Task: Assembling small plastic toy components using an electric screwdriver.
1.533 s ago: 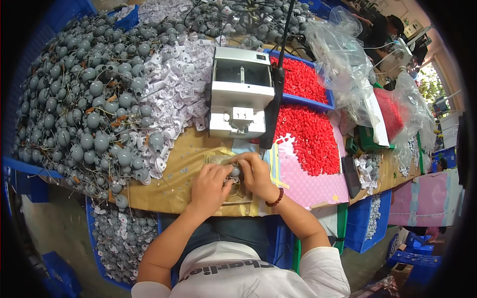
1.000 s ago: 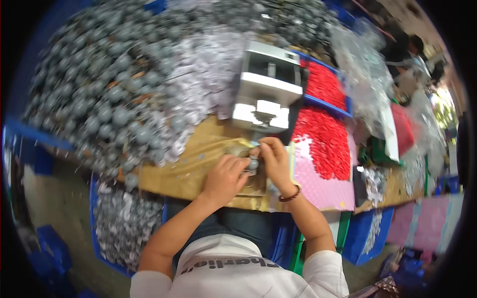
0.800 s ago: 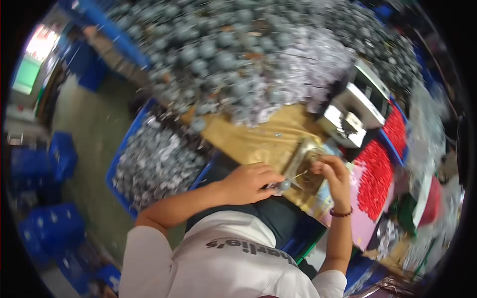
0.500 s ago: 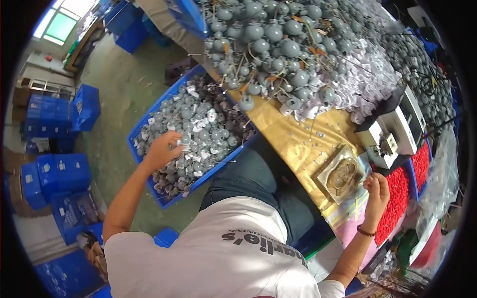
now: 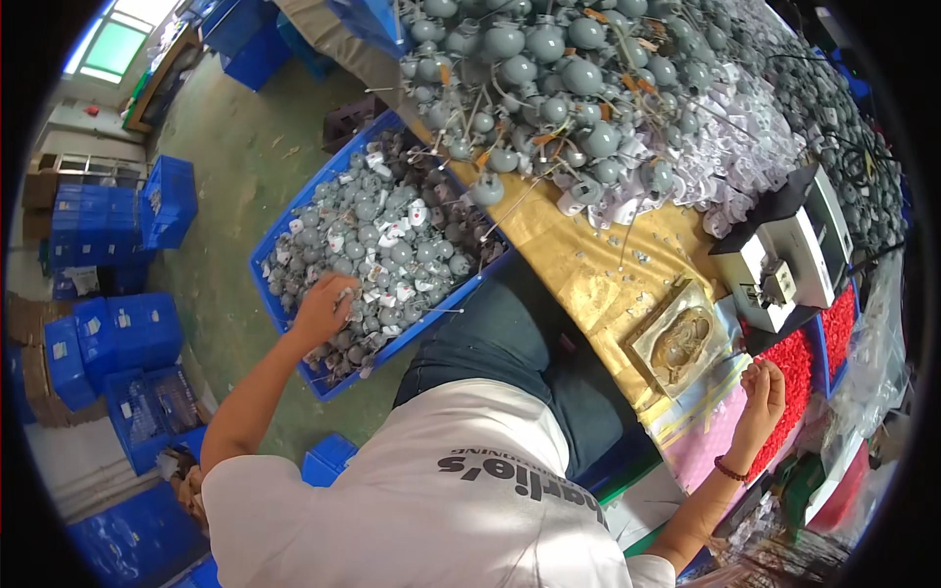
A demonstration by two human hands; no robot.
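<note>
My left hand [image 5: 324,308] hovers at the near left part of a blue bin [image 5: 382,355]. Its fingers are bent, with a gap between thumb and fingertips, and no piece shows in them. Below it in the bin lie many round grey plastic pieces [image 5: 365,210], some with white parts. At the right, my right hand [image 5: 764,390] is raised beside a metal mould block [image 5: 642,343] with a hollowed, brownish cavity. Its fingers are curled together in a pinch; anything held there is too small to make out. Red small parts [image 5: 796,358] lie behind that hand.
A heap of grey ball-shaped pieces [image 5: 578,78] and white plastic parts [image 5: 735,147] covers the table's far side. A white and black machine [image 5: 784,265] stands beyond the mould on gold cloth [image 5: 549,250]. Blue crates [image 5: 137,333] are stacked on the left floor.
My left hand has drawn back slightly toward me, away from a grey piece at its fingertips. My right hand has shifted a little right and nearer to me.
</note>
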